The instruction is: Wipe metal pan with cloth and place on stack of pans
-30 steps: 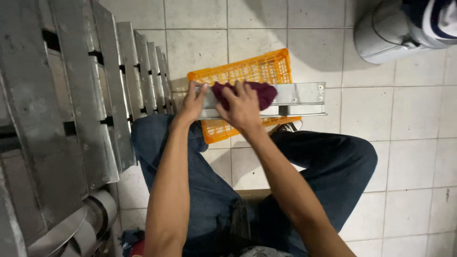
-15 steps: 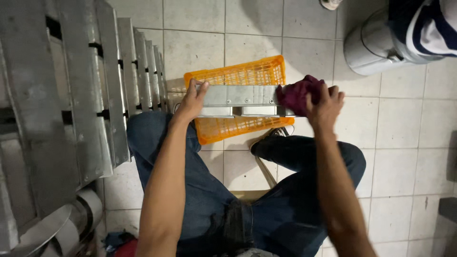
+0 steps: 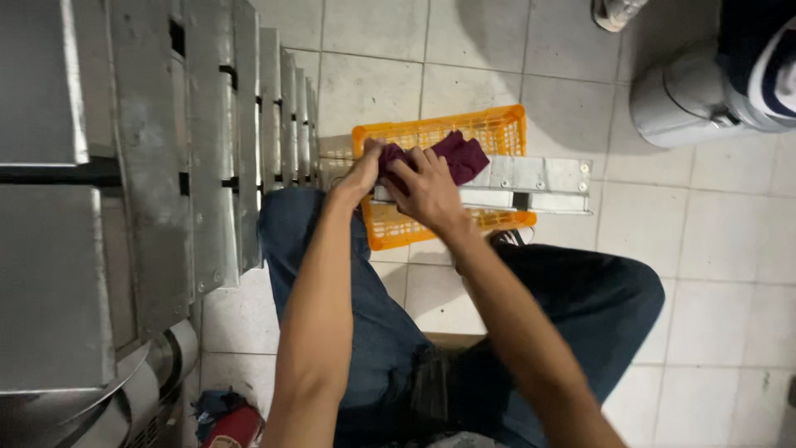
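A long grey metal bracket (image 3: 531, 181) lies across an orange plastic crate (image 3: 489, 133) on the tiled floor. A dark maroon cloth (image 3: 452, 156) is pressed on the bracket's left part. My right hand (image 3: 427, 192) lies on the cloth with its fingers spread over it. My left hand (image 3: 362, 172) grips the bracket's left end, right beside the cloth. Both forearms reach forward over my knees in blue jeans.
A row of upright grey metal brackets (image 3: 207, 149) leans along the left side. A round metal container (image 3: 696, 99) stands at the upper right, with another person's sleeve (image 3: 759, 58) and shoe (image 3: 613, 10) near it. Rags (image 3: 224, 411) lie at the bottom left.
My right hand has slid the cloth from the bracket's right end back to its left part, next to my left hand. The left hand has kept its hold.
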